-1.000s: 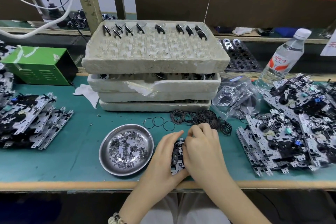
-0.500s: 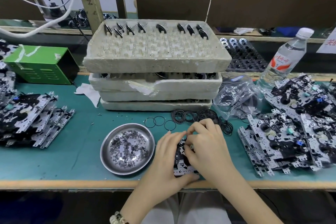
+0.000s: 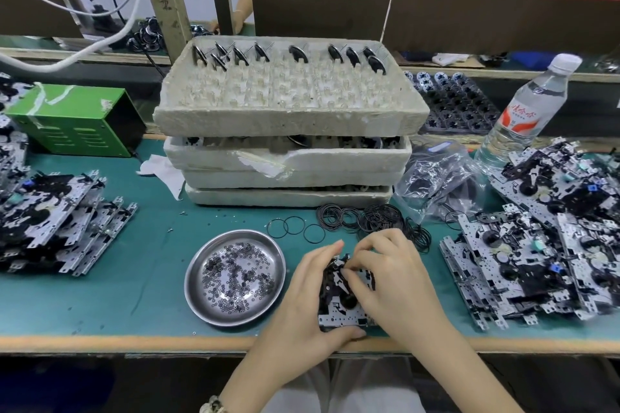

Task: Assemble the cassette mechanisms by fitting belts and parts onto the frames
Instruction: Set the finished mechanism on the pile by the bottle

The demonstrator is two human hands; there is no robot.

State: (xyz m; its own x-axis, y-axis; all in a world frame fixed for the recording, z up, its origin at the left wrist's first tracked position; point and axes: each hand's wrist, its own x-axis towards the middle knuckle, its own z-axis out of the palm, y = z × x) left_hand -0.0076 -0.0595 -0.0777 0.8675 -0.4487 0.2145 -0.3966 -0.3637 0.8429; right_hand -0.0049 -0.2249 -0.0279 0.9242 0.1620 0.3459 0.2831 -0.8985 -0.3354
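Both hands' fingers (image 3: 360, 246) closed round cassette frame (image 3: 339, 310), L hand (image 3: 302, 305) under, R hand (image 3: 399, 282) atop.

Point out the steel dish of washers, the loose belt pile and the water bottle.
steel dish (image 3: 200, 292), head view, bare left rim.
belt pile (image 3: 375, 220), head view, middle of the heap.
water bottle (image 3: 523, 117), head view, label.

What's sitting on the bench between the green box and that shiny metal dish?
Mostly bare green mat, seen from the head camera. A crumpled white scrap lies just beside the line from the green box to the metal dish.
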